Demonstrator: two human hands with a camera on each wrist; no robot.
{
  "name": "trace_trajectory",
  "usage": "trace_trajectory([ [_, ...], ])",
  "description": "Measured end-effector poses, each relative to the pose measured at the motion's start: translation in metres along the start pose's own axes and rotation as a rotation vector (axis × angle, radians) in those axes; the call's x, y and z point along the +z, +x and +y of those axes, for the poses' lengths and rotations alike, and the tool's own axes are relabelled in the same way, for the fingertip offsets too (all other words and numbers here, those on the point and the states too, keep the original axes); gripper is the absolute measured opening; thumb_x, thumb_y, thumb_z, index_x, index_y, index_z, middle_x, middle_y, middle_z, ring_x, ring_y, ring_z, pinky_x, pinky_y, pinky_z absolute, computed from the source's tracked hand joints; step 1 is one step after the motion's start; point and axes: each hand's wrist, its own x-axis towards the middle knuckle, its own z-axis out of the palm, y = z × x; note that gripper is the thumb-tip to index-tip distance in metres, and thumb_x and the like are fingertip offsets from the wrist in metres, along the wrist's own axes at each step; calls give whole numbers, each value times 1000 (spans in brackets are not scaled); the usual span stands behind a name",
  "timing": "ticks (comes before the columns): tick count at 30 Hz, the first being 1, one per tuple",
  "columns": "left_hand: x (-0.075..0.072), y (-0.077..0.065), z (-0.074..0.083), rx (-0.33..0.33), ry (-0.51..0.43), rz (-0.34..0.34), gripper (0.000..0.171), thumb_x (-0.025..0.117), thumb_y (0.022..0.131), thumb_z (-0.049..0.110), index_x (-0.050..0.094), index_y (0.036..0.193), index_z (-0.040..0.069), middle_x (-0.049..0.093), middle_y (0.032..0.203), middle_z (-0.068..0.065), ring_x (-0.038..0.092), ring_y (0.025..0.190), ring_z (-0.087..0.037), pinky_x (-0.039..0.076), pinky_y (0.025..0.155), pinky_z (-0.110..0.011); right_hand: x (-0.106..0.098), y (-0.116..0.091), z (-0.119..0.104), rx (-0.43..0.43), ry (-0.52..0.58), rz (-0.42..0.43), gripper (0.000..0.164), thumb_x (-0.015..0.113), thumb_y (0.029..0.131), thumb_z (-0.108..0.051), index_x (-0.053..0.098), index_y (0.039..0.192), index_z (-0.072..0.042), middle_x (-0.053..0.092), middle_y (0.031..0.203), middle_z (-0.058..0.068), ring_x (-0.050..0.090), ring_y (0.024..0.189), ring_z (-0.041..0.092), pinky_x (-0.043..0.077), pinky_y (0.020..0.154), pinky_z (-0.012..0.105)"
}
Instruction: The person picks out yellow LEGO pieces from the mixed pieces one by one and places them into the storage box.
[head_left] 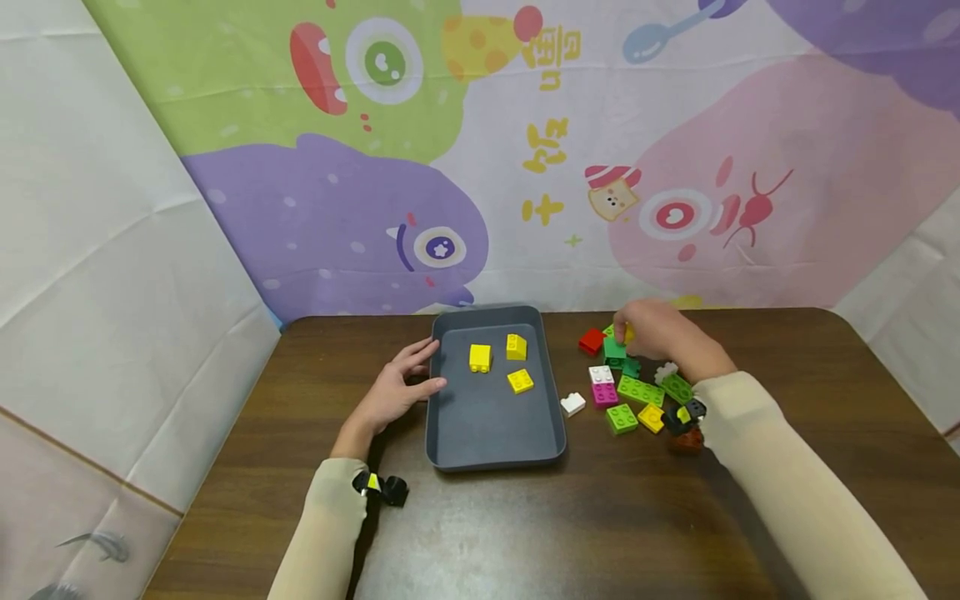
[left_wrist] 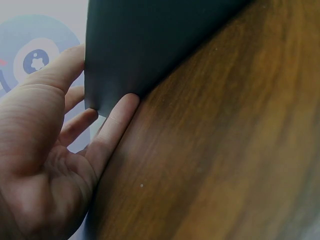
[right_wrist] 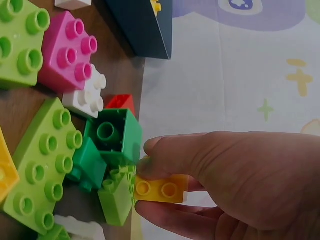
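My right hand pinches a yellow brick between thumb and fingers at the far side of a brick pile. Beside the brick, in the right wrist view, lie a dark green brick turned on its side and a light green brick. My left hand is at the left side of a dark grey tray, thumb at the rim and fairly straight fingers against the outer wall. Three yellow bricks, one of them near the middle, sit inside the tray.
Right of the tray lie a white brick, a magenta brick, a red brick, a long light green brick and several others. A patterned cloth hangs behind the wooden table.
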Motion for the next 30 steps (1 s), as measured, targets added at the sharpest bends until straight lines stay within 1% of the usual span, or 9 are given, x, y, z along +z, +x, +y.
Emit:
trace_trajectory([
  [4,0,0,2,6,-3,0,75,75,91,29,40,155,14,27,165,-5,48,131,-39,60,89,-50,0,0,-5,-25,-17,7,8,78,83,-5,72,85,-10,69,93,8,56,83,28,53,77,43],
  [11,1,1,2,2,-9,-3,74,74,91,29,40,155,14,27,165,-4,48,131,-38,60,89,-49,2,2,-12,-28,-6,-16,9,75,83,-2,72,88,-9,71,100,12,57,83,29,56,77,44],
  [14,1,0,2,2,-11,-4,74,74,91,28,40,155,14,27,165,-4,48,131,-38,61,88,-49,4,3,-14,-34,-2,-8,9,76,82,-2,72,87,-9,71,98,11,56,83,29,55,76,43],
  [18,1,-1,2,1,-11,-2,74,74,91,27,39,155,13,27,165,-3,48,131,-38,61,88,-49,7,6,-17,-39,6,4,9,76,82,-2,72,86,-9,69,95,9,56,82,28,54,72,39],
  [24,1,-1,2,3,-8,1,74,74,91,27,40,155,13,27,165,-3,49,130,-37,61,88,-47,7,8,-21,-46,12,2,10,76,81,-1,71,85,-9,66,91,8,55,77,27,51,66,35],
  [30,1,-1,1,6,-8,-1,74,74,91,27,39,155,13,27,165,-5,49,130,-38,61,88,-47,6,11,-26,-60,-25,-5,10,77,81,-2,72,87,-9,68,91,8,55,80,27,53,71,38],
])
